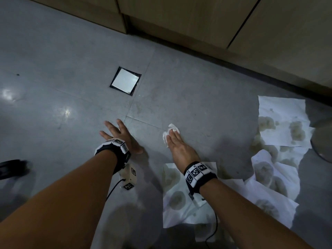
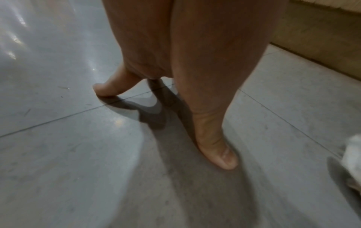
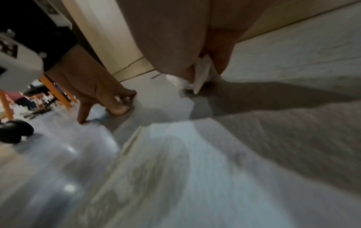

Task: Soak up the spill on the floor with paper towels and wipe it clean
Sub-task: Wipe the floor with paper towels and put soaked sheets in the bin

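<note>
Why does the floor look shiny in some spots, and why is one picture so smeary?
Head view: bright glare patches on the floor at left, and the corners darken. Left wrist view: fairly sharp, the left hand throwing hard shadows. Right wrist view: heavy blur low down, the stained paper towels smeared, the right hand dim.

Right wrist view blurred — soaked towels indistinct.

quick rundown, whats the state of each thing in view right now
left hand: fingers spread, braced flat on the floor, holding nothing
right hand: straight fingers pressing the wad down
paper towel wad: crumpled, under the right fingers
spread paper towels: lying flat or rumpled, blotched with soaked-up spill
floor: faint stains remain near the wad
floor hatch: closed, flush
cabinet doors: closed
</note>
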`<state>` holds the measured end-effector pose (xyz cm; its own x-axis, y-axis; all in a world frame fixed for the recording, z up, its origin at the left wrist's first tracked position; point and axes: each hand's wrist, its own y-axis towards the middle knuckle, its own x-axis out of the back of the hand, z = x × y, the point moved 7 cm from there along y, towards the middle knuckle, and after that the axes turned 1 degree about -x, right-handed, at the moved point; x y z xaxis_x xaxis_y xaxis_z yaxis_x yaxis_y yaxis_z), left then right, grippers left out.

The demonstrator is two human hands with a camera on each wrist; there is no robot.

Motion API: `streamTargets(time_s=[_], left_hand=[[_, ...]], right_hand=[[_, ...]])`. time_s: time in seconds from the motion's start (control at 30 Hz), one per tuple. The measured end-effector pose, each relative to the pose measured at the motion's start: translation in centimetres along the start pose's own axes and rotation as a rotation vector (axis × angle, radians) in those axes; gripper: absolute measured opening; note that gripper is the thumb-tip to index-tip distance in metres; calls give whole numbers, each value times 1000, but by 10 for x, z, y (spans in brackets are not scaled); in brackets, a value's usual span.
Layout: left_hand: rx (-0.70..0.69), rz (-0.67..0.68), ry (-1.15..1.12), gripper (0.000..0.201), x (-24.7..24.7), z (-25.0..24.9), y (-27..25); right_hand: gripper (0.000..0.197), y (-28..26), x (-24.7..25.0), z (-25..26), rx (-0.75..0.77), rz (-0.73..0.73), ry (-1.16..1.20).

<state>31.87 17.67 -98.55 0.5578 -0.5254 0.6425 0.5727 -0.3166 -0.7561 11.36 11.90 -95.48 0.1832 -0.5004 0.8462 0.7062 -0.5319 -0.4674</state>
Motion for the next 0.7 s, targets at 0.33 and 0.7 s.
streamTargets(time_s=[0.33, 0.7], left_hand=[[-48, 20, 15, 155, 3, 1, -5], [-59, 87, 15, 152, 10, -2, -17]], right_hand=[[87, 20, 4, 18, 15, 45, 98], [74, 97, 26, 44, 184, 108, -95]])
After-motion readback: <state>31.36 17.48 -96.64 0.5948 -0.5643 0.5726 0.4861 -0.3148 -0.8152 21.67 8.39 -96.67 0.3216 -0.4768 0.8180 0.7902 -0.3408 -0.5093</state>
